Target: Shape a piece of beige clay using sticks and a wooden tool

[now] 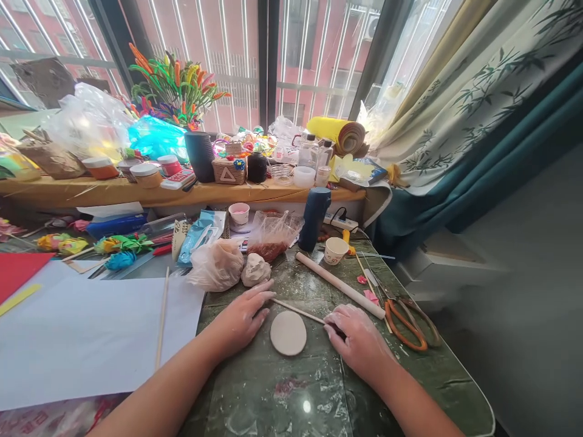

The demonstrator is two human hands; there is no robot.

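A flat round disc of pale clay lies on the green marble tabletop. My left hand rests flat beside the disc's left edge, fingers stretched out and together, holding nothing. My right hand is closed on one end of a thin wooden stick. The stick runs left from that hand, just past the disc's top edge, to my left fingertips. A lump of raw clay sits right behind my left hand.
A wooden rolling pin lies diagonally behind my right hand, orange-handled scissors to its right. A plastic bag, a paper cup and a dark bottle stand behind. White paper with a long dowel covers the left.
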